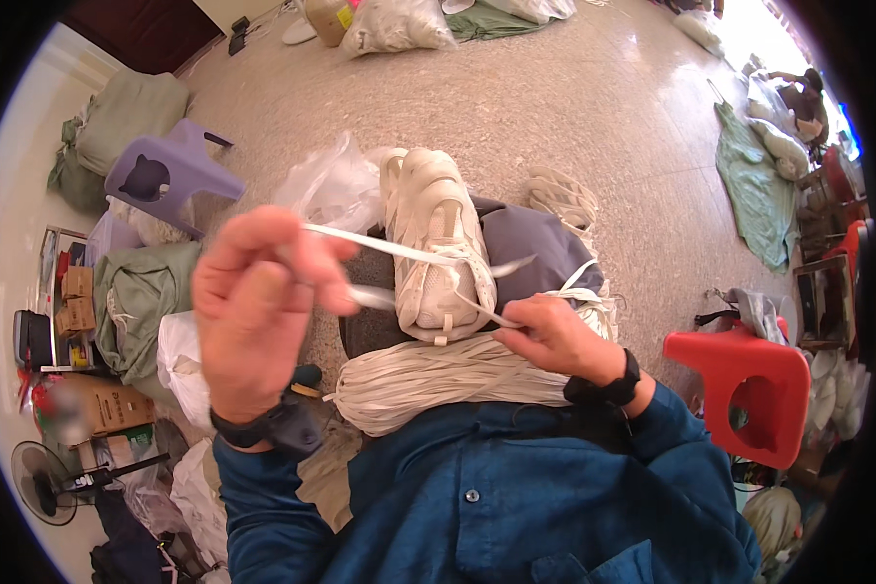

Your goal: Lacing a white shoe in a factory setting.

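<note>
A cream sneaker rests in front of me, its heel tab toward me. A flat white shoelace runs taut from its eyelets to my left hand, which is raised, slightly blurred and closed on the lace. A blurred loose lace end hangs just below those fingers. To the right of the shoe's opening, my right hand pinches another stretch of lace between thumb and fingers. Between the shoe and my body lies a thick bundle of cream laces across my lap.
More laces lie by my right hand over a dark grey cloth. A clear plastic bag sits behind. Beyond are a purple stool, a red stool, green sacks and a fan.
</note>
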